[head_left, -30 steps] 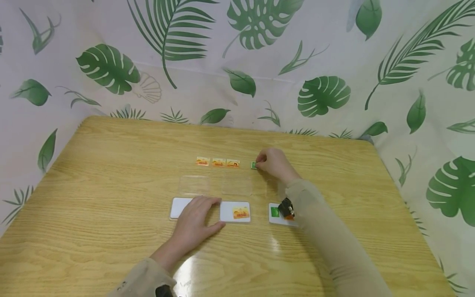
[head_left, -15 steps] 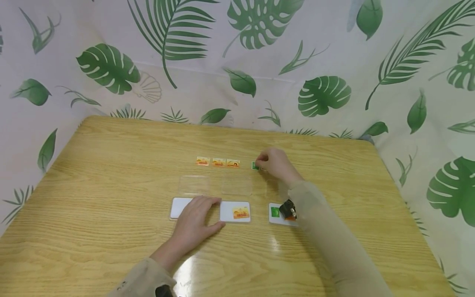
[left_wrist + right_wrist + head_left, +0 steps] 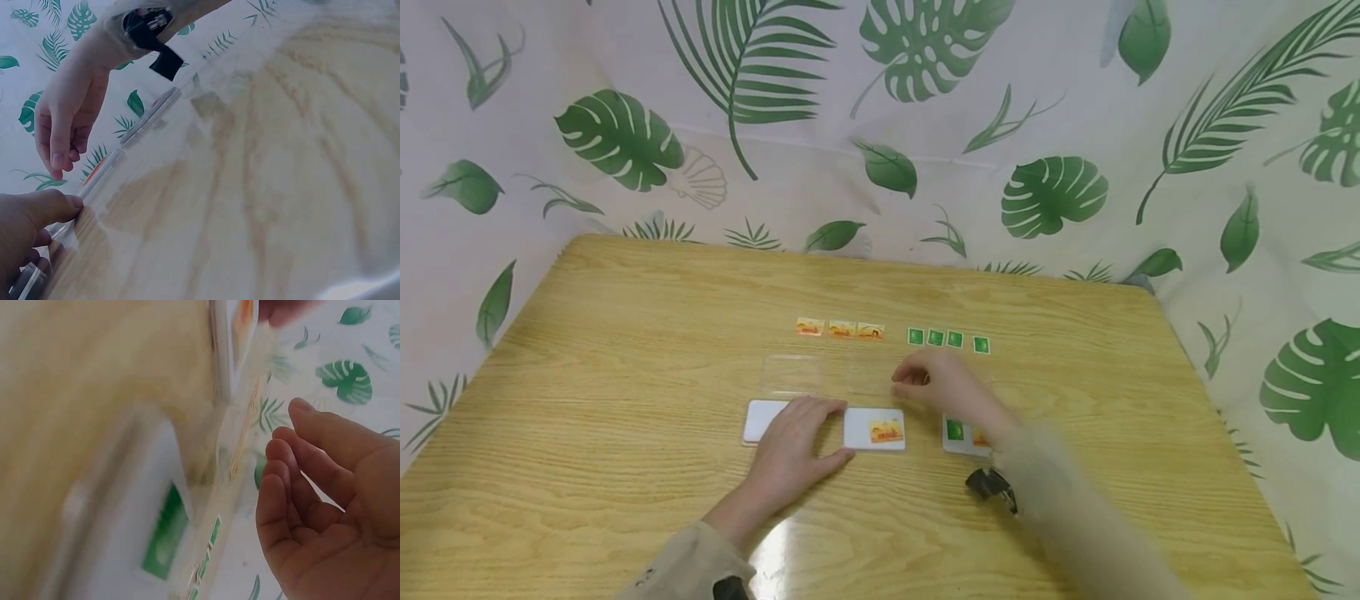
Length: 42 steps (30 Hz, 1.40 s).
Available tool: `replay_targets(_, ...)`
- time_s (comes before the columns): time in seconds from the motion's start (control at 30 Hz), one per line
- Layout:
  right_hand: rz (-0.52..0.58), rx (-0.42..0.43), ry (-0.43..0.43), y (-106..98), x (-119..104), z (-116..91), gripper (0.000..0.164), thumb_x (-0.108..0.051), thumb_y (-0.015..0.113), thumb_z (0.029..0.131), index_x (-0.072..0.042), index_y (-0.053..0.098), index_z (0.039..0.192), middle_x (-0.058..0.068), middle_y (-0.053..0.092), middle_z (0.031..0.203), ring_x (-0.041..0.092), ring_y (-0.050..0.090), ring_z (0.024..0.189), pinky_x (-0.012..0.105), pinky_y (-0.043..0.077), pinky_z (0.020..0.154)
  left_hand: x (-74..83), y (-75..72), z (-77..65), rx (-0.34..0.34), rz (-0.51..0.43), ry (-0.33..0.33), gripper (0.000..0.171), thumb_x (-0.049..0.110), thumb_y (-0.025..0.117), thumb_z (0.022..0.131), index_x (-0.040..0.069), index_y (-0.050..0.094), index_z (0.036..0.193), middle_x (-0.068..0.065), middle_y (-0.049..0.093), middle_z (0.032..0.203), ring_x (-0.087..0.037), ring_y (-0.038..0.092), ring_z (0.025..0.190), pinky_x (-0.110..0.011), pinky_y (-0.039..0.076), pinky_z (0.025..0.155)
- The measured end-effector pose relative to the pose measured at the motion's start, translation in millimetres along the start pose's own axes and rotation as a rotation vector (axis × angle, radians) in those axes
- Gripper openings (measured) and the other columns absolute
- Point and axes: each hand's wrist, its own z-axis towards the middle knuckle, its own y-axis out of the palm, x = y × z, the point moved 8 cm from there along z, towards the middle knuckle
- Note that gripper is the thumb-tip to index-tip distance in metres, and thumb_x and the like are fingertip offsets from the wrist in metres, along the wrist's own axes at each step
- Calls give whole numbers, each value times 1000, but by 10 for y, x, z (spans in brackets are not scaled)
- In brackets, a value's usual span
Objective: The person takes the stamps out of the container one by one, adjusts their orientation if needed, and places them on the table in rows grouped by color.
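My left hand (image 3: pixel 793 442) holds a white rounded plate (image 3: pixel 857 427) by its left end, between thumb and fingertips. An orange picture piece (image 3: pixel 887 430) lies on that plate's right half. Under the same hand is another white plate (image 3: pixel 764 417), partly covered. My right hand (image 3: pixel 943 383) hovers to the right of the held plate, fingers loosely bent. In the right wrist view its thumb stands apart from the fingertips, with nothing seen between them. Below this hand lies a third white plate (image 3: pixel 952 445) with green and orange pieces, its right end hidden by the sleeve.
Several small green pieces (image 3: pixel 935 337) form a row at the back, beside a row of three orange pieces (image 3: pixel 842 330). Clear plastic covers (image 3: pixel 792 375) lie between these rows and the plates. A leaf-print cloth (image 3: pixel 880 125) hangs behind the wooden table (image 3: pixel 625 375).
My right hand has let go of the leftmost green piece and moved back toward me, uncovering the green row. The left hand has stayed in place on the plate.
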Motion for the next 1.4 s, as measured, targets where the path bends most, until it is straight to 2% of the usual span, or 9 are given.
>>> replay_targets(0.13, 20, -26, -46, 118, -111, -146, 12, -20, 73, 85, -11, 72, 94, -8, 61, 80, 9, 54, 72, 25, 49, 65, -4, 7, -4, -12, -3, -13, 60, 36, 78, 78, 11, 57, 127, -2, 60, 123, -20, 50, 117, -38, 34, 106)
replay_targets(0.43, -8, -58, -10, 249, -126, -303, 12, -18, 76, 83, -11, 70, 91, -7, 57, 79, 9, 52, 72, 25, 47, 66, -5, 8, -4, -10, 2, -11, 59, 36, 78, 78, 11, 57, 127, -2, 60, 124, -21, 50, 119, -37, 33, 107)
replay_targets(1.4, -56, -64, 27, 294, -141, -295, 12, -12, 76, 82, -9, 68, 90, -4, 56, 79, 10, 51, 72, 25, 46, 66, -15, 28, -6, -22, 9, -22, 59, 37, 77, 79, 12, 57, 128, -2, 60, 124, -20, 49, 118, -37, 31, 108)
